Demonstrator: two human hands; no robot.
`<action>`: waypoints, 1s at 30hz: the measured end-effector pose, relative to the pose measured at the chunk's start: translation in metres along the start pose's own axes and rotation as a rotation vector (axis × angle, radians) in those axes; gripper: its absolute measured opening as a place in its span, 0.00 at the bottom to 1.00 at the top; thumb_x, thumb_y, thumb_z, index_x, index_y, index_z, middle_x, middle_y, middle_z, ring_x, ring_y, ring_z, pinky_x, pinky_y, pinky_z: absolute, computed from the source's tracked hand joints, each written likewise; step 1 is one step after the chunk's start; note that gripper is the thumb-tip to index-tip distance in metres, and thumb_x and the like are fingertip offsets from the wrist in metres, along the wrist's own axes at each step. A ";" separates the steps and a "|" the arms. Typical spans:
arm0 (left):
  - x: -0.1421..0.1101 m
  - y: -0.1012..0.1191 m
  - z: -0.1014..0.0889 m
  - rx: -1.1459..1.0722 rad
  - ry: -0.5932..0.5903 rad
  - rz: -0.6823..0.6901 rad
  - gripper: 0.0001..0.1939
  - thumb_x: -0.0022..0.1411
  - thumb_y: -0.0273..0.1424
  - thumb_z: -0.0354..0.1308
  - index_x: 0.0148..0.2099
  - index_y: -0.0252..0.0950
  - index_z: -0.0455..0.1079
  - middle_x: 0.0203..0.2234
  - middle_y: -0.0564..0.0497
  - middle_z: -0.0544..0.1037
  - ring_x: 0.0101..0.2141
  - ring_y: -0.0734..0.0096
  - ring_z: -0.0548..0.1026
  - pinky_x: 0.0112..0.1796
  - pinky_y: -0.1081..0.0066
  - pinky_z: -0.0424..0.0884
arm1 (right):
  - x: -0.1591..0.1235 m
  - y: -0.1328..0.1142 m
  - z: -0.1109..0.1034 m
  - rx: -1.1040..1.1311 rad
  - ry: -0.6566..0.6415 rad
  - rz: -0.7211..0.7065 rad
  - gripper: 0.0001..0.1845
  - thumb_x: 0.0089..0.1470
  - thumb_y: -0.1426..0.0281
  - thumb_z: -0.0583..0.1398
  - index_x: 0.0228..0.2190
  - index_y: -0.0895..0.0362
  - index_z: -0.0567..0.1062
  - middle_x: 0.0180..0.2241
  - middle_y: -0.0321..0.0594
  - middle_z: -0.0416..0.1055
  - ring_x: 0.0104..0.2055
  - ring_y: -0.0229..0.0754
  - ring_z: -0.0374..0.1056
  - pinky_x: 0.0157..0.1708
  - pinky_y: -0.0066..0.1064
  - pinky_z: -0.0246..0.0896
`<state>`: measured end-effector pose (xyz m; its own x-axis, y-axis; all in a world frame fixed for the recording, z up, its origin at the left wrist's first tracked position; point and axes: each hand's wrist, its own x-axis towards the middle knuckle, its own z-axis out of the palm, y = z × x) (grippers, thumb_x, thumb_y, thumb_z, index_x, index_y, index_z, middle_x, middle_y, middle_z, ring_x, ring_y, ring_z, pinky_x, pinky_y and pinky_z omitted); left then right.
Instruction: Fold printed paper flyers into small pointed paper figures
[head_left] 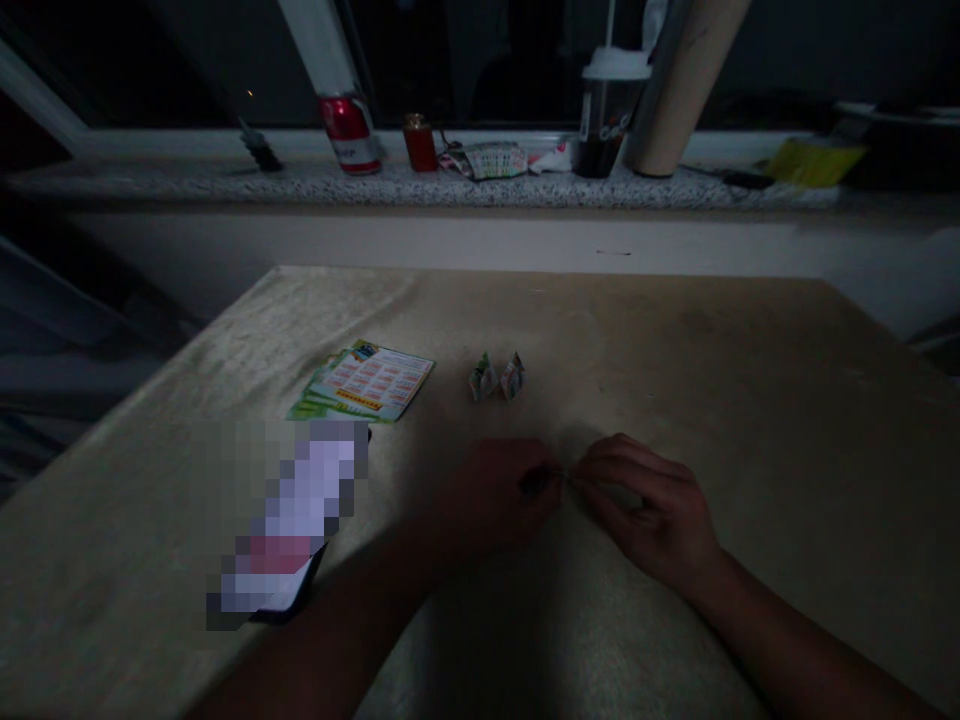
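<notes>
My left hand [506, 492], dark in shadow, is closed with its fingers curled in. My right hand [652, 500] pinches thumb and fingertips together right beside it. A tiny pale edge shows between the two hands, too small and dim to name. Just beyond my left hand, two small folded paper shapes [513, 377] with printed sides and pointed tops stand side by side on the table [750, 400]. To their left lies a fanned stack of printed calendar cards [382, 380], green and white with a colored grid.
Left of my left forearm lies a lit phone [307, 510], its screen blurred out. Along the granite windowsill [420, 190] stand a red can [349, 135], a small red container [420, 145], crumpled wrappers [491, 160], a lidded cup [602, 115], a cardboard tube [686, 85] and something yellow [814, 160].
</notes>
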<state>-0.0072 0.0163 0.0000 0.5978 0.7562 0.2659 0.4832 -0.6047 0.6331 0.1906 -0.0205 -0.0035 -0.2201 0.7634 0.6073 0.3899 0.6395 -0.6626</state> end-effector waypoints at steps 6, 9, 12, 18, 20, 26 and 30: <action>0.000 -0.004 -0.005 0.014 0.024 -0.005 0.07 0.63 0.26 0.58 0.37 0.36 0.79 0.27 0.52 0.83 0.29 0.69 0.80 0.33 0.72 0.69 | -0.002 0.004 -0.001 -0.057 0.011 -0.100 0.14 0.56 0.82 0.63 0.41 0.54 0.79 0.32 0.42 0.77 0.33 0.44 0.73 0.32 0.38 0.71; 0.000 -0.005 -0.007 0.028 0.021 -0.017 0.07 0.63 0.25 0.59 0.39 0.37 0.79 0.30 0.52 0.84 0.30 0.68 0.81 0.34 0.72 0.70 | -0.002 0.004 -0.001 -0.058 0.011 -0.114 0.15 0.56 0.82 0.63 0.42 0.54 0.79 0.32 0.42 0.78 0.34 0.45 0.73 0.33 0.39 0.71; 0.000 -0.002 -0.007 0.049 0.027 -0.058 0.07 0.63 0.26 0.58 0.36 0.36 0.78 0.27 0.52 0.83 0.27 0.69 0.80 0.31 0.72 0.68 | -0.001 0.003 -0.001 -0.065 0.022 -0.103 0.14 0.57 0.81 0.63 0.41 0.54 0.79 0.32 0.42 0.78 0.33 0.45 0.73 0.33 0.40 0.71; -0.002 0.005 -0.006 0.084 0.039 -0.142 0.06 0.63 0.28 0.57 0.34 0.34 0.73 0.21 0.54 0.77 0.21 0.72 0.74 0.25 0.73 0.61 | -0.001 0.003 0.001 -0.077 0.034 -0.144 0.15 0.56 0.82 0.64 0.42 0.54 0.79 0.32 0.42 0.78 0.33 0.45 0.73 0.35 0.40 0.72; -0.004 0.005 -0.005 0.082 0.043 -0.145 0.05 0.64 0.28 0.56 0.35 0.34 0.72 0.21 0.54 0.76 0.21 0.72 0.73 0.26 0.73 0.61 | -0.001 0.003 0.000 -0.087 0.031 -0.153 0.16 0.55 0.83 0.64 0.42 0.54 0.79 0.32 0.42 0.78 0.34 0.45 0.74 0.35 0.40 0.72; -0.004 0.005 -0.008 0.252 0.092 -0.047 0.07 0.64 0.30 0.54 0.34 0.35 0.71 0.24 0.50 0.77 0.26 0.66 0.76 0.31 0.68 0.67 | 0.000 0.000 -0.003 -0.099 0.058 -0.136 0.15 0.56 0.82 0.63 0.41 0.54 0.79 0.32 0.42 0.78 0.34 0.46 0.74 0.34 0.40 0.72; -0.003 0.004 -0.011 0.391 0.147 0.031 0.08 0.62 0.31 0.54 0.30 0.36 0.69 0.21 0.50 0.75 0.23 0.67 0.73 0.29 0.68 0.66 | -0.001 0.000 -0.004 -0.094 0.077 -0.125 0.14 0.56 0.81 0.64 0.40 0.52 0.80 0.31 0.41 0.78 0.33 0.45 0.74 0.33 0.39 0.72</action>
<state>-0.0139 0.0140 0.0097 0.5321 0.7466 0.3994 0.6897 -0.6558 0.3070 0.1940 -0.0215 -0.0018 -0.2044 0.6672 0.7163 0.4464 0.7147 -0.5384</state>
